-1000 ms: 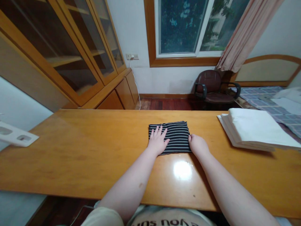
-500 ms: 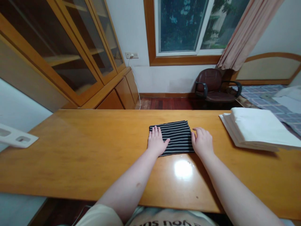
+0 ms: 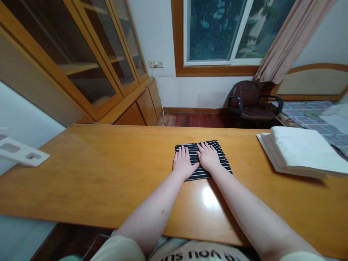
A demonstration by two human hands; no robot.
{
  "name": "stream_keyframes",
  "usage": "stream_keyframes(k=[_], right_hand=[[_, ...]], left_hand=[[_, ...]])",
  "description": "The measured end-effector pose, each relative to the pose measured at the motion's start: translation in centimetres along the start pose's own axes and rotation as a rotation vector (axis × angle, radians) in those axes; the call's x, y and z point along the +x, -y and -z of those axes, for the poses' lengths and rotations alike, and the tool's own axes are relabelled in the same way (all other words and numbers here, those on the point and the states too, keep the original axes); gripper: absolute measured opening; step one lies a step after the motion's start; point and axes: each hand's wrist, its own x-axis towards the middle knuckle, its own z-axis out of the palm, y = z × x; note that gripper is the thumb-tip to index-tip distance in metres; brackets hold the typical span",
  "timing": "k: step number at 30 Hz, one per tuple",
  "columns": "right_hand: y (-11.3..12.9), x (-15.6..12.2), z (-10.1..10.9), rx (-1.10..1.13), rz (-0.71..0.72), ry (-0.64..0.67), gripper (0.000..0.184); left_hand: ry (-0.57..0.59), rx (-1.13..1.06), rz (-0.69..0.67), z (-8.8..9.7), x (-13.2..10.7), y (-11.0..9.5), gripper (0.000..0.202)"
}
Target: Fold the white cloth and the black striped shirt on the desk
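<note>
A folded black cloth with white stripes [image 3: 221, 158] lies flat on the wooden table [image 3: 108, 174]. My left hand [image 3: 183, 163] rests palm down over the cloth's left part, fingers stretched toward the far edge. Beside it, my right hand [image 3: 208, 156] lies flat on the middle of the cloth, its fingers extended. Both hands are open and hold nothing. They cover much of the cloth, whose right edge shows uneven layers.
A stack of folded white sheets [image 3: 304, 150] sits at the table's right. At the left edge is a white plastic piece with oval openings [image 3: 24, 152]. Beyond the table stand a glass-door cabinet [image 3: 98, 72] and a brown armchair [image 3: 246, 98].
My right hand has moved left from the cloth's right edge onto its middle and flattened. My left hand stays on the cloth. The view has shifted slightly.
</note>
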Motion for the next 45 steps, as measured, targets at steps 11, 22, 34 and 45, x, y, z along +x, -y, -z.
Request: stream_keyframes(k=[11,22,34,45], right_hand=[[-7.4,-1.0,-0.2,0.135,-0.244,0.152,0.052],[-4.7,-3.2,3.0,0.045,-0.265,-0.158,0.049],[-0.6,-4.4,0.6,0.026,-0.031,0.019,0.049],[-5.2,-2.9,0.1,0.200,-0.308,0.130,0.056]], left_hand=[[0.014,-0.077,0.124,0.7,0.6,1.9,0.085],[-0.171,-0.020,0.000,2.5,-1.2,0.0,0.065],[0.004,-0.021,-0.104,0.1,-1.8,-1.1,0.077],[0.001,-0.030,0.246,0.3,-0.5,1.6,0.084]])
